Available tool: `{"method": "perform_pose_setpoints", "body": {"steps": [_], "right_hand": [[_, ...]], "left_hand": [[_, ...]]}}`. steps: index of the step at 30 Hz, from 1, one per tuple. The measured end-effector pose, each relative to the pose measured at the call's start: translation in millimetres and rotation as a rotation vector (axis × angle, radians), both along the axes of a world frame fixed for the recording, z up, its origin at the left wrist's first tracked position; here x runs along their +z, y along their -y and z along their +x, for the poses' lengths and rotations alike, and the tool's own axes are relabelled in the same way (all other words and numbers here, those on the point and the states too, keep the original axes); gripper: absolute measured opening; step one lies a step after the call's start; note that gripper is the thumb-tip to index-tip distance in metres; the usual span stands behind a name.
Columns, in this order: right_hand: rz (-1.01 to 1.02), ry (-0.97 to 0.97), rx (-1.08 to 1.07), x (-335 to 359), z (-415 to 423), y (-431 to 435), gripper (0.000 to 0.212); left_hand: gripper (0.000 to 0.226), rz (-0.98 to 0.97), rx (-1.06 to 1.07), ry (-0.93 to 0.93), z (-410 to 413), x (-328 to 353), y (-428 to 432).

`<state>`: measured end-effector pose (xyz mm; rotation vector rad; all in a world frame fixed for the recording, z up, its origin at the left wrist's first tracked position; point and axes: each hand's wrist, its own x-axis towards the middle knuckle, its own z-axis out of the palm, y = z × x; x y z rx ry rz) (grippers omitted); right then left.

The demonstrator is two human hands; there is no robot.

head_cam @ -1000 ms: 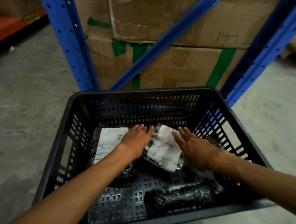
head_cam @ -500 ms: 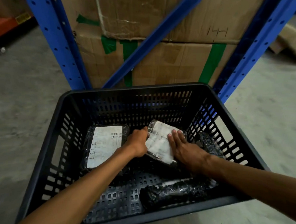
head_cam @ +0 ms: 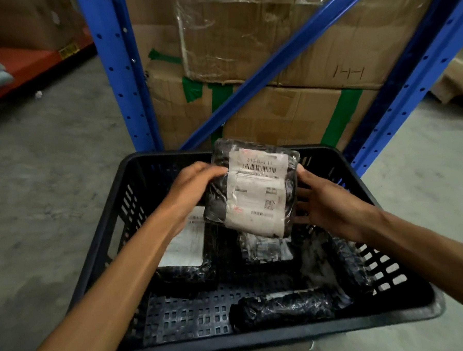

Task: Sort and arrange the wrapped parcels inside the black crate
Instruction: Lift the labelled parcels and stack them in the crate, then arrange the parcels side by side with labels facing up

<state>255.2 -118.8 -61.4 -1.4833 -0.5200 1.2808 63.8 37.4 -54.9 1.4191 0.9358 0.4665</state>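
Observation:
A black wrapped parcel with a white barcode label [head_cam: 254,188] is held upright above the black crate [head_cam: 110,222]. My left hand [head_cam: 191,185] grips its left edge and my right hand [head_cam: 322,203] holds its right edge. Below it in the crate lie a flat parcel with a white label [head_cam: 186,249] at the left, a smaller wrapped parcel [head_cam: 265,248] in the middle, a dark bundle [head_cam: 349,264] along the right wall, and a rolled black parcel [head_cam: 285,309] near the front.
The crate sits on a grey concrete floor [head_cam: 49,192]. Behind it a blue rack frame [head_cam: 118,62] encloses stacked cardboard boxes [head_cam: 282,111] with green tape. An orange shelf [head_cam: 24,62] is at the far left.
Both hands took hold of the labelled parcel that lay in the crate's middle and raised it upright above the crate. A smaller parcel beneath it now shows.

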Motion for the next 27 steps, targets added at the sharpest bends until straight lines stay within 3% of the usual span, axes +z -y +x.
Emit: {"method": "perform_pose_setpoints", "body": {"steps": [2,5,9,14,17,20,23,25,27], "right_hand": [[-0.044,-0.049,-0.133,-1.3,-12.7,-21.1,0.045],[-0.112,-0.027,-0.149,-7.7,-40.0,-44.9,0.044],[-0.138,0.026,-0.035,-29.4,-76.9,-65.1,0.011],[-0.146,-0.029,0.045,-64.9,-104.5,-84.7,0.037],[-0.243,0.188,0.232,-82.8,-123.3,-86.2,0.062],[-0.255,0.332,0.299,-96.2,-129.3,-84.1,0.08],[-0.224,0.378,0.33,-94.3,-115.7,-82.7,0.071],[-0.23,0.58,0.379,-85.1,-96.3,-84.7,0.063],[-0.234,0.847,0.377,-75.4,-66.0,-80.2,0.067]], "left_hand": [[0.018,0.037,0.05,0.001,-9.9,-3.3,7.3],[0.011,0.096,0.228,-0.073,-19.6,-18.0,1.7],[0.032,0.276,0.34,-0.398,-35.8,-36.0,-13.8],[0.035,0.268,0.297,-0.635,-63.1,-60.7,-26.6],[0.031,0.285,0.152,-0.799,-69.5,-65.5,-27.8],[0.029,0.317,0.126,-0.842,-69.0,-64.4,-21.2],[0.027,0.453,0.144,-0.868,-67.1,-59.9,-10.2],[0.046,0.68,0.152,-0.924,-64.2,-54.1,-7.6],[0.057,0.886,0.089,-0.851,-51.8,-46.7,-2.1]]}}
